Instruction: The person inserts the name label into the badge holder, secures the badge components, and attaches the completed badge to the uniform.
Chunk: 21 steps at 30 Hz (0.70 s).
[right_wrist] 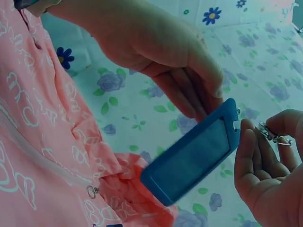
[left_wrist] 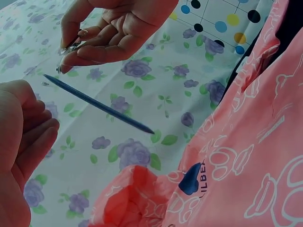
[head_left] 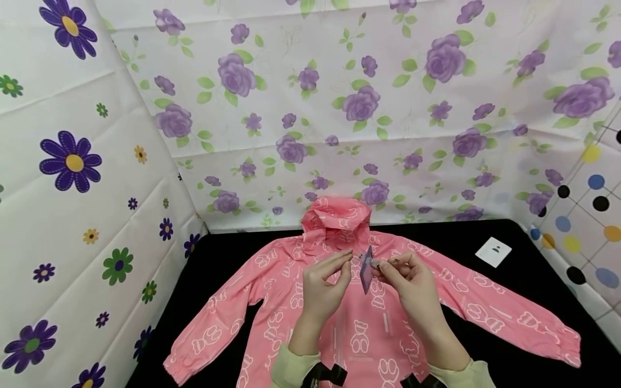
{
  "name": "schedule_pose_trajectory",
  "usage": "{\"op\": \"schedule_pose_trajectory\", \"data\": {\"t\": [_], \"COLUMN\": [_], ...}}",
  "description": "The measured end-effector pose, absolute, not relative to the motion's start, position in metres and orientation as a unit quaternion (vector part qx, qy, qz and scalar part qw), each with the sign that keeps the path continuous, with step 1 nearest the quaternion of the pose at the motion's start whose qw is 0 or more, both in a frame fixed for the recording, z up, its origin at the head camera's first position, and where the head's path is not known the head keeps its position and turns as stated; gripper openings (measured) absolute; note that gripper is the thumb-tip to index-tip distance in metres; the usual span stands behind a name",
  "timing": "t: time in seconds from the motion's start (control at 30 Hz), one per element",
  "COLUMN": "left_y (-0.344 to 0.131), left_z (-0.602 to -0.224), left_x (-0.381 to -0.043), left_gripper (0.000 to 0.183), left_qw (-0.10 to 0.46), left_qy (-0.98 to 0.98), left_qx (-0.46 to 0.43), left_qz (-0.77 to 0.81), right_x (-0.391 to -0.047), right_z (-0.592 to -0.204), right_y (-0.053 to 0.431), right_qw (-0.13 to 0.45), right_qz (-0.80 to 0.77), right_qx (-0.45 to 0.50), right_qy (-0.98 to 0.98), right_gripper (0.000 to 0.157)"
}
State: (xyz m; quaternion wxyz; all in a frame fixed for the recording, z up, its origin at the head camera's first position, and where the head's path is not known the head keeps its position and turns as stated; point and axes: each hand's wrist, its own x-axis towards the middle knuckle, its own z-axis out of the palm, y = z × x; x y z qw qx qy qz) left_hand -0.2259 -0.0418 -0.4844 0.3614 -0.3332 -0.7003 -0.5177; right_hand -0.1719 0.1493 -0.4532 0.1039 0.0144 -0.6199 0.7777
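The right hand (head_left: 412, 279) pinches a small silvery metal clip (right_wrist: 271, 135), apparently to leave the flat rectangular purple plastic card holder (head_left: 366, 272) unobstructed above the pink bear-print hooded jacket (head_left: 273, 337), while the left hand (head_left: 325, 283), fingers loosely extended and gripping nothing, stands just beside.

I see the right hand (head_left: 412, 280) pinching a small clip (head_left: 375, 263); just left of this grip is a purple holder (head_left: 366, 276), almost edge-on. Further left, the left hand (head_left: 325, 285) is near it. Beneath the grip a pink hooded jacket (head_left: 359, 339) is spread; well right lies one white card (head_left: 493, 252).
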Motion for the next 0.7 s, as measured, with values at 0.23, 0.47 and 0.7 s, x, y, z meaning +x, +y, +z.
{"op": "schedule_pose_trajectory", "data": {"t": [0.23, 0.47, 0.7], "left_y": [-0.0401, -0.0376, -0.0348], "left_z": [-0.4865, -0.4891, -0.489], "left_x": [-0.2253, -0.2243, -0.2225], "left_gripper": [0.027, 0.03, 0.032], "left_qw": [0.325, 0.311, 0.317], "left_qy": [-0.731, -0.737, -0.745], "left_qx": [-0.301, -0.297, -0.293], "left_qz": [-0.52, -0.521, -0.509], "right_x": [-0.1729, -0.1721, -0.1734], "right_z": [-0.453, -0.4524, -0.4521], "right_y": [0.1539, 0.158, 0.1575], "right_qw": [0.094, 0.093, 0.103], "right_qz": [0.804, 0.808, 0.815], "right_qx": [0.02, 0.023, 0.016], "right_qy": [-0.587, -0.581, -0.57], "right_gripper": [0.014, 0.016, 0.011]}}
